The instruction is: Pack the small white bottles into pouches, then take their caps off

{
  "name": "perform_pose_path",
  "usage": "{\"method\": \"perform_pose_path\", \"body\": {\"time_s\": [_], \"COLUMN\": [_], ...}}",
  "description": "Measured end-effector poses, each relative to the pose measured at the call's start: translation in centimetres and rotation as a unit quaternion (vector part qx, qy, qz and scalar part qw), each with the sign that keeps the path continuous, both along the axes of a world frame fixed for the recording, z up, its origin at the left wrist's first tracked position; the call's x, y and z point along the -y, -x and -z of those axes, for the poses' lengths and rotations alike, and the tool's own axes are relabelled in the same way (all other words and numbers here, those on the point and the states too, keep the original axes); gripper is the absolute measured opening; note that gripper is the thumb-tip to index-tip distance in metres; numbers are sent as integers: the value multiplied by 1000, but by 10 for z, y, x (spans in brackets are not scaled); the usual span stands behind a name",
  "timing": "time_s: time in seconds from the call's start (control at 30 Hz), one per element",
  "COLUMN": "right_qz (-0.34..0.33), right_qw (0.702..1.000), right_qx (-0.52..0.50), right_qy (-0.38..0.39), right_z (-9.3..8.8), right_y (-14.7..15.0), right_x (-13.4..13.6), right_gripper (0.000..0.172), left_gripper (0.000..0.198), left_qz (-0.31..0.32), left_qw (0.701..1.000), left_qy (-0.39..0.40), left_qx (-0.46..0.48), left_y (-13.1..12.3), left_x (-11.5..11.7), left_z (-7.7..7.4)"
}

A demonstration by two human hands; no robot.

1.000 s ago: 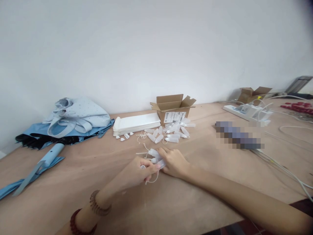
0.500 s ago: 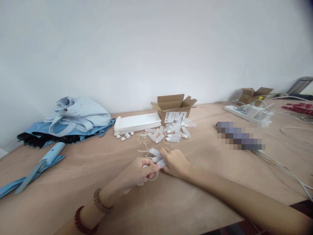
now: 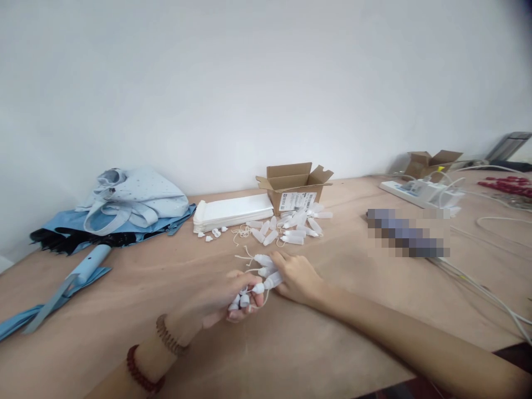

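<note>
My left hand (image 3: 228,289), partly turned palm up, has its fingers curled around several small white caps (image 3: 244,300). One white cap (image 3: 258,288) shows at its fingertips, right by the neck of a small translucent squeeze bottle (image 3: 272,280); I cannot tell whether they touch. My right hand (image 3: 300,277) rests on the table, closed around a few of these bottles, whose necks point left. Thin white cords (image 3: 249,256) trail from the bottle ends. Farther back lies a pile of similar bottles (image 3: 294,233), with loose white caps (image 3: 209,238) to its left.
Behind the bottles stands an open cardboard box (image 3: 295,188), beside a stack of white flat packets (image 3: 235,211). A light blue bag (image 3: 145,194) and blue umbrella (image 3: 93,261) lie left. At right are a blurred-out object (image 3: 405,233), a power strip (image 3: 399,191) and cables.
My left hand has drawn slightly back from the bottles and rolled open towards me, so the caps in it now show. My right hand stays almost still.
</note>
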State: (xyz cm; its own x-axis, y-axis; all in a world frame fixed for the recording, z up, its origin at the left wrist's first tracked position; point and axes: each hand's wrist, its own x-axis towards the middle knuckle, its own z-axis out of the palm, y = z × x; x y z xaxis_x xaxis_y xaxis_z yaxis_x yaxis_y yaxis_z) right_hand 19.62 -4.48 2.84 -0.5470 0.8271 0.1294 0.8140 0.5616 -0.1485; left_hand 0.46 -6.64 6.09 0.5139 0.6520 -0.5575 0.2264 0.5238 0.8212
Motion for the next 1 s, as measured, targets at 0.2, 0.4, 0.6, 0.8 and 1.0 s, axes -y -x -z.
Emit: {"method": "perform_pose_path", "body": {"time_s": [0.2, 0.4, 0.6, 0.8, 1.0], "right_qz": [15, 5, -3, 4, 3], "right_qw": [1000, 1000, 1000, 1000, 1000], "right_qx": [-1, -1, -2, -3, -8], "right_qy": [0, -8, -11, -13, -9], "right_z": [0, -1, -3, 0, 1], "right_y": [-1, -1, -1, -1, -2], "right_x": [-1, -1, 0, -1, -1], "right_gripper": [24, 24, 23, 25, 26], "left_gripper": [25, 23, 22, 13, 17], "left_qz": [-186, -451, -530, -573, -559], "left_qw": [974, 878, 828, 773, 771], "left_qy": [10, -78, -134, -241, -286], "left_qx": [131, 142, 125, 125, 110], "left_y": [30, 73, 81, 69, 69], "left_x": [-26, -59, -69, -82, -91], "left_z": [-5, -1, 4, 24, 33]}}
